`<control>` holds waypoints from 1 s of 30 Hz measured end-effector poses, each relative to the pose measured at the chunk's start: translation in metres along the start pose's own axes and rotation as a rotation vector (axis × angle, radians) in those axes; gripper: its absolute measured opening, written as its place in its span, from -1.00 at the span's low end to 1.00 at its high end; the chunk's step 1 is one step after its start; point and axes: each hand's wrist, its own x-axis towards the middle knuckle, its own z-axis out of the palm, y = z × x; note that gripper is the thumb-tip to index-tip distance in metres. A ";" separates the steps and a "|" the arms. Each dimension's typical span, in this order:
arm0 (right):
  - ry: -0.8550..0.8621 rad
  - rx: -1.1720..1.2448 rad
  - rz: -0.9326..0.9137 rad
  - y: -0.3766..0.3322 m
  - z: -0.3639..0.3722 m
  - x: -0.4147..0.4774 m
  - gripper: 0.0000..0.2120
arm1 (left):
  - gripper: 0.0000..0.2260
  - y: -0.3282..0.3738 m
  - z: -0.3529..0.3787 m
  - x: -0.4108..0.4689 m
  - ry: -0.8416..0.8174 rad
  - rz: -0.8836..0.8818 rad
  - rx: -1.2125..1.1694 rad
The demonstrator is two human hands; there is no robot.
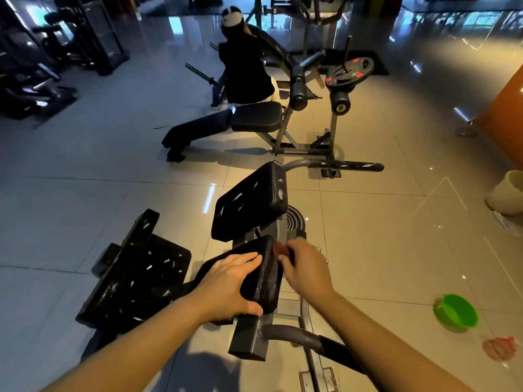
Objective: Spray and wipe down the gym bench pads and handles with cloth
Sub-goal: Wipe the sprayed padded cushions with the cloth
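Note:
A small black pad [264, 274] of the gym machine sits just below me. My left hand [230, 284] lies over its left side, fingers across the top and thumb at the near corner. My right hand [304, 268] grips a reddish cloth [278, 249] against the pad's right edge; the hand is blurred. A second black pad [249, 202] stands beyond it, worn with white scuffs. A curved grey handle [294, 336] runs below the near pad, and another handle [348, 166] reaches right past the far pad. A wide scuffed pad [135, 281] lies at the left.
A person sits on a weight bench [257, 117] ahead. On the tiled floor at right lie a green bowl [455, 312], a red cloth [499, 348] and a pale bucket [508, 192]. Dark machines stand at the far left.

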 end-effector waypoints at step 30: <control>-0.022 -0.033 -0.001 0.007 -0.002 0.018 -0.88 | 0.03 -0.005 0.000 0.003 0.002 0.009 0.002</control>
